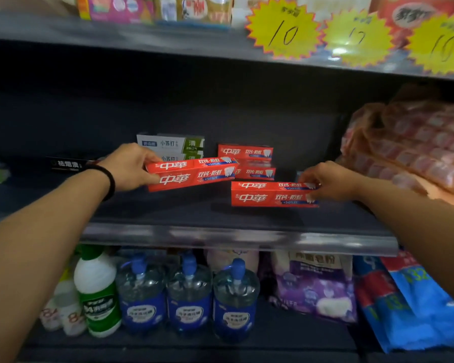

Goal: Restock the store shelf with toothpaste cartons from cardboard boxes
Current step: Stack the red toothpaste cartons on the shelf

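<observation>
My left hand (127,167) grips the left end of one red cardboard toothpaste carton (192,173), tilted above the dark middle shelf (168,208). To its right, my right hand (330,180) pinches the right end of a second red carton (270,194) lying on that shelf.

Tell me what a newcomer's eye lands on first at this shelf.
Two bright red toothpaste cartons on the dark middle shelf: the left hand grips the left carton, tilted and lifted, while the right hand pinches the right carton, which looks level at the shelf. Next, the yellow starburst price tags glare at upper right, and blue-capped bottles line the shelf below.
</observation>
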`<action>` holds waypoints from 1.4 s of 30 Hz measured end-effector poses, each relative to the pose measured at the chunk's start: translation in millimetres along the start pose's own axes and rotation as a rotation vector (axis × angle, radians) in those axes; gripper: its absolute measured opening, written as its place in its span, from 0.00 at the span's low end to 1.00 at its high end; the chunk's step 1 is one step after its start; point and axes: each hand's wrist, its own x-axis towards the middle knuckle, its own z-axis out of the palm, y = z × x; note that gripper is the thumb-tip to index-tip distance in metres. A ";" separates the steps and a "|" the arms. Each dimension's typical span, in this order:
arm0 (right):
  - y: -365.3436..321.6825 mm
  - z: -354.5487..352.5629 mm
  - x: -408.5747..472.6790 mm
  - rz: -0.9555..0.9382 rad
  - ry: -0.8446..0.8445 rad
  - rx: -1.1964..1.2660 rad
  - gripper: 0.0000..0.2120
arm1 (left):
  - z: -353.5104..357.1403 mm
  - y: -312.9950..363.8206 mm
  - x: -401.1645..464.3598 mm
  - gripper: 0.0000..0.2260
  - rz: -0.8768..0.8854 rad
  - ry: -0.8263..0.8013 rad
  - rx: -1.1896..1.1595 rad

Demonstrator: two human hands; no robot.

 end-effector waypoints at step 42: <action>18.7 86.1 198.0 0.051 0.164 -0.043 0.13 | 70.2 -70.3 131.5 0.19 -0.143 0.062 -0.206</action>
